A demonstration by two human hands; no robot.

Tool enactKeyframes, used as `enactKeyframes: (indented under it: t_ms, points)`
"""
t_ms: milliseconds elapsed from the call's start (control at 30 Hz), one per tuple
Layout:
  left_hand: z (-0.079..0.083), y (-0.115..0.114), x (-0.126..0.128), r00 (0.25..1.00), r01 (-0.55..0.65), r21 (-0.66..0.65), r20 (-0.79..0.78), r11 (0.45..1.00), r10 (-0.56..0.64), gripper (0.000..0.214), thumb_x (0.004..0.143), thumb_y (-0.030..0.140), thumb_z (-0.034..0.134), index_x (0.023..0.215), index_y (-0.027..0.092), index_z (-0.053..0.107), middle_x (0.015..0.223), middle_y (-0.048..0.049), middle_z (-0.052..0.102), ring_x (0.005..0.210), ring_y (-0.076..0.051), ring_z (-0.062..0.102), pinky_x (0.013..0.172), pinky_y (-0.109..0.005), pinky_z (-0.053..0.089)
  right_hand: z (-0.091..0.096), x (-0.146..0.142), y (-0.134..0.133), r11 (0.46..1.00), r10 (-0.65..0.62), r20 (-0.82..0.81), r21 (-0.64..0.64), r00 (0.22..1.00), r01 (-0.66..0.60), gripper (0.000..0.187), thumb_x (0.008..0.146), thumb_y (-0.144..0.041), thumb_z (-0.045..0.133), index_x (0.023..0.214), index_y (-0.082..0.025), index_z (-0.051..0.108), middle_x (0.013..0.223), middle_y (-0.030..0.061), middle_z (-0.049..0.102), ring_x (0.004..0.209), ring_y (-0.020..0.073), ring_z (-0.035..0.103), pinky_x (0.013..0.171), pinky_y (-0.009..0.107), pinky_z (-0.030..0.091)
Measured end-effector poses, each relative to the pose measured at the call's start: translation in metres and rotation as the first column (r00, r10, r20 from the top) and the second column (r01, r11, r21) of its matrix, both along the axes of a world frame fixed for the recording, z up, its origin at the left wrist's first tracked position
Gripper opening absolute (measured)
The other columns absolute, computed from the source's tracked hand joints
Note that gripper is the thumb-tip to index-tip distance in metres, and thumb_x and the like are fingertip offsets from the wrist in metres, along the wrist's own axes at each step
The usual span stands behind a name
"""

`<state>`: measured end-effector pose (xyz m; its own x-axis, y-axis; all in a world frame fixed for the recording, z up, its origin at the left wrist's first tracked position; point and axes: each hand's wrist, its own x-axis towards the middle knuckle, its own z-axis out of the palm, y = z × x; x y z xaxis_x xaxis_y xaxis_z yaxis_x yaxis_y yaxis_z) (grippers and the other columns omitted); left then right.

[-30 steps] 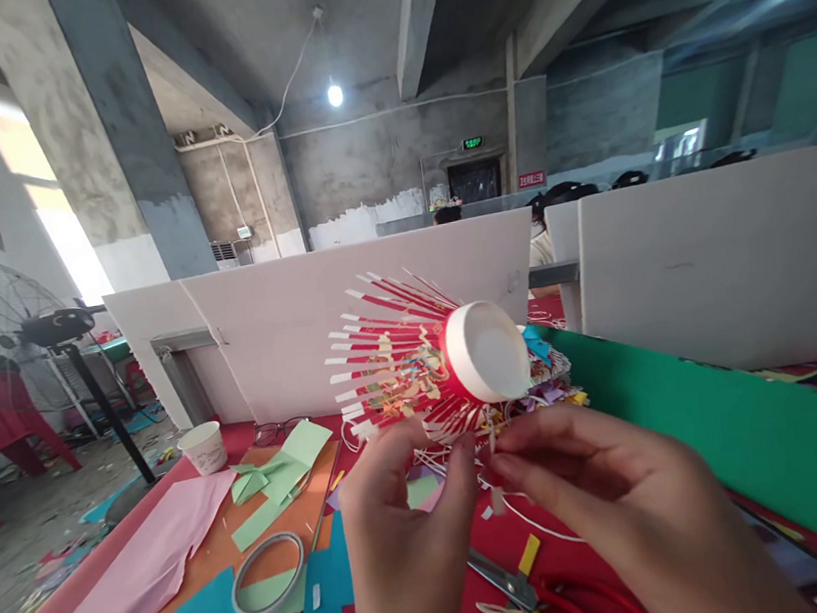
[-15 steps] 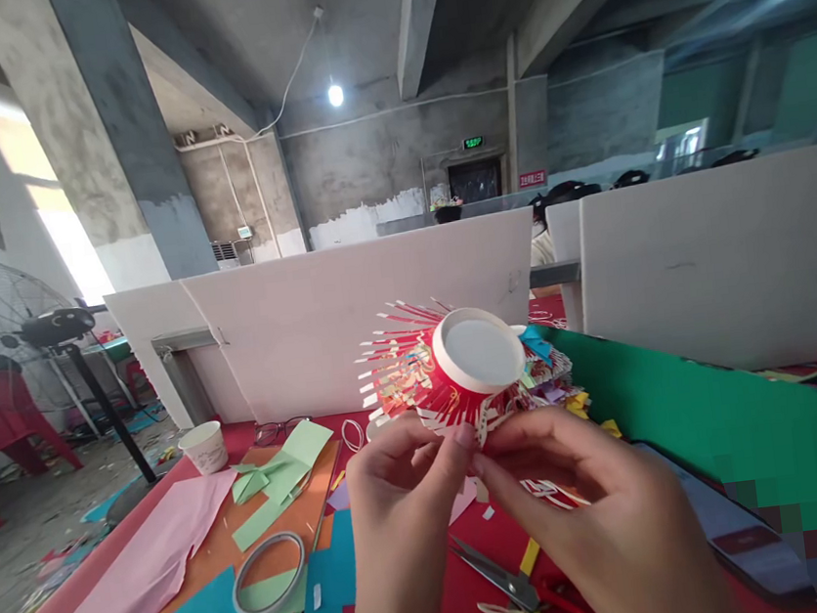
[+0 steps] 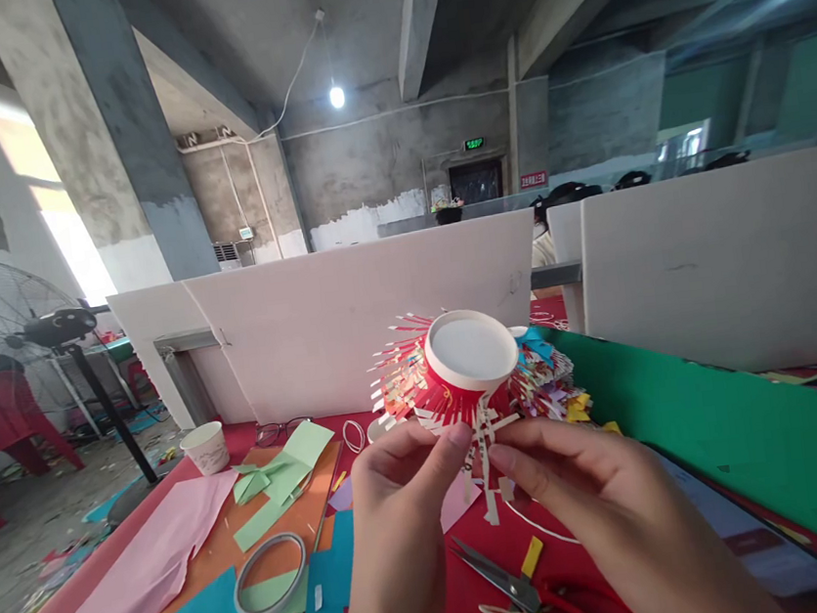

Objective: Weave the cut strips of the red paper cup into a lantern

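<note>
Your left hand (image 3: pixel 400 494) pinches strips (image 3: pixel 486 470) below the cup (image 3: pixel 469 354); whether your right hand (image 3: pixel 599 491) grips one, I can't tell. Pinch lightly: they could tear.

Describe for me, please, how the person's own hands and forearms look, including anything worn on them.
The left hand and the right hand are both bare, without gloves. No rings, watch or bracelet can be seen, and no sleeve shows on the visible wrists and forearms. No markings stand out; fine detail on the nails is too small to tell.
</note>
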<state>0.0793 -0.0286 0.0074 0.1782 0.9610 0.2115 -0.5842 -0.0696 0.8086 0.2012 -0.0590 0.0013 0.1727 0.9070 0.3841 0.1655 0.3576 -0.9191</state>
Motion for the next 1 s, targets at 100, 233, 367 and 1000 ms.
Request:
enactKeyframes:
  t_ms: [100,233,367,1000]
  points:
    - [0.002,-0.002,0.0,1.0,0.008,-0.012,-0.015,1.0,-0.008,0.013,0.069,0.019,0.078,0.059,0.014,0.07,0.064,-0.0014,0.071,0.066,-0.01,0.062,0.067,-0.018,0.051,0.0,-0.004,-0.004,0.988,-0.119,0.103,0.114,0.988,0.107,0.015,0.082,-0.035,0.061,0.08,-0.024,0.07,0.078,0.0012,0.074,0.072,0.0151,0.07,0.061,0.019,0.056]
    - [0.004,-0.004,0.0,0.998,-0.015,-0.015,-0.061,1.0,0.014,0.015,0.065,0.022,0.081,0.056,0.014,0.072,0.06,-0.0009,0.07,0.061,-0.008,0.061,0.063,-0.016,0.05,0.0,-0.006,-0.007,0.952,-0.201,0.233,0.274,0.952,0.135,0.01,0.085,-0.024,0.057,0.078,-0.024,0.064,0.07,-0.0028,0.071,0.063,0.0124,0.068,0.056,0.017,0.054]
    - [0.003,-0.002,0.001,0.997,-0.007,0.009,-0.078,1.0,0.008,0.014,0.064,0.022,0.082,0.056,0.016,0.073,0.053,0.0011,0.066,0.059,-0.009,0.06,0.061,-0.016,0.049,-0.002,-0.005,-0.005,0.91,-0.28,0.325,0.388,0.903,0.142,0.01,0.085,-0.017,0.057,0.08,-0.024,0.062,0.071,-0.0053,0.07,0.063,0.0093,0.068,0.056,0.014,0.051]
    - [-0.001,-0.011,0.015,0.998,-0.062,0.038,0.021,0.997,0.061,0.011,0.072,0.009,0.072,0.064,0.016,0.067,0.059,0.0025,0.064,0.063,-0.011,0.055,0.063,-0.022,0.043,-0.003,0.0,-0.012,0.604,-0.675,0.518,0.797,0.526,-0.01,0.013,0.081,-0.004,0.062,0.089,-0.014,0.064,0.084,0.0077,0.062,0.076,0.0189,0.054,0.07,0.035,0.04]
